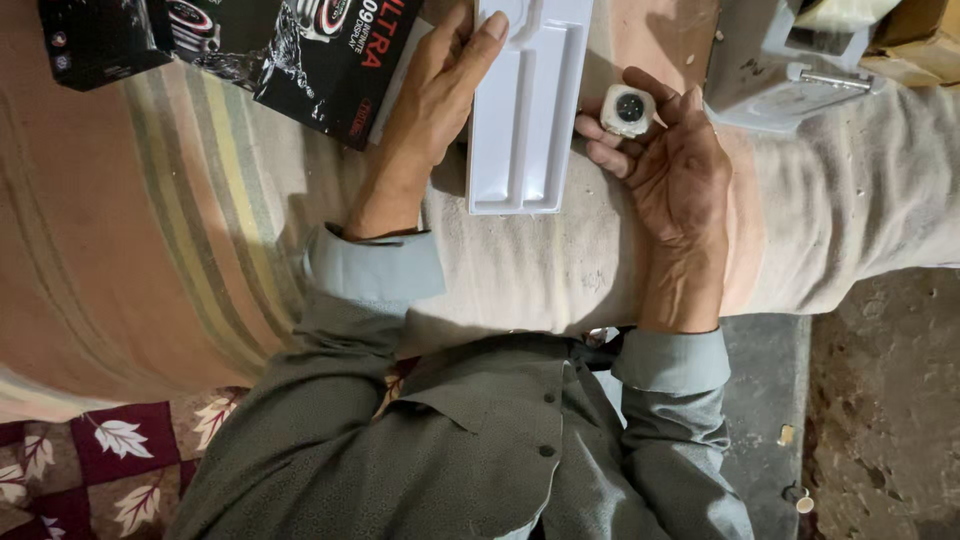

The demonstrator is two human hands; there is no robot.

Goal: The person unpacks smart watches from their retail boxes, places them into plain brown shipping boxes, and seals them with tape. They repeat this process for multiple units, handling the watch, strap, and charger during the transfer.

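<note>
Left hand (425, 110) lies flat along the left edge of the tray (525, 110), thumb tip on the tray's far left corner, fingers (440, 70) together and stretched out, not clamped on anything, just pressing the tray's side. Tray is a long white plastic insert with moulded recesses, lying lengthwise on the cloth (200, 200), centre of frame, far end cut off by the frame edge. Right hand (680, 170) sits palm up just right of the tray, fingers (610, 150) curled around a puck (629, 108): a small white rounded-square piece with a dark round face. Puck is pinched between thumb and fingertips, raised off the cloth, near the tray's right edge but not touching it. Black box (300, 50) with printed graphics lies far left, its corner just beside the left hand's knuckles; can't tell if they touch. A second black box (100, 40) sits further left, partly out of frame. Grey moulded tray (780, 70) lies far right, well apart from the right hand, with a brown carton (920, 40) beyond it at the corner. Cloth is striped on the left, plain pale in the middle. Both sleeves (375, 265) are grey-green, cuffs buttoned. Bare floor (880, 400) near right.
</note>
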